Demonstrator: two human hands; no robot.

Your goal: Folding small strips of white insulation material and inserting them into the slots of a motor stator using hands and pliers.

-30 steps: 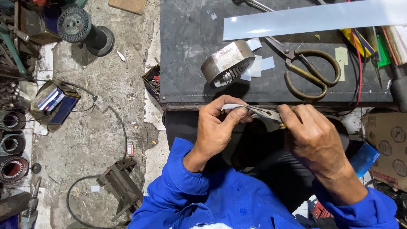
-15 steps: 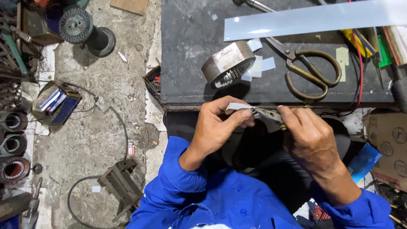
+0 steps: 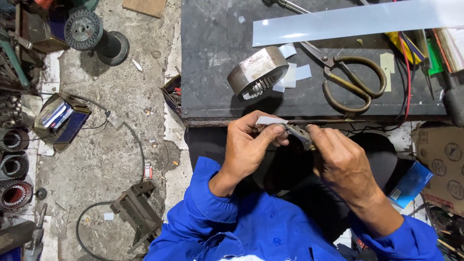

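My left hand (image 3: 249,147) pinches a small white paper strip (image 3: 268,120) between thumb and fingers, just below the front edge of the dark workbench (image 3: 212,72). My right hand (image 3: 340,159) grips small metal scissors (image 3: 297,131), whose blades meet the strip's right end. Both hands sit close together over my lap, in blue sleeves. On the bench behind them lies a metal motor stator (image 3: 257,72), with several cut white paper pieces (image 3: 295,75) beside it.
Large brass-handled scissors (image 3: 350,77) and a long white sheet strip (image 3: 357,21) lie on the bench, red wires (image 3: 408,67) at right. On the concrete floor at left: a wire spool (image 3: 84,30), stators (image 3: 14,166), a meter box (image 3: 58,118), a metal bracket (image 3: 137,212). Cardboard (image 3: 442,159) stands at right.
Both hands have stayed in place over my lap; the strip and the small scissors shifted only slightly between the fingers.
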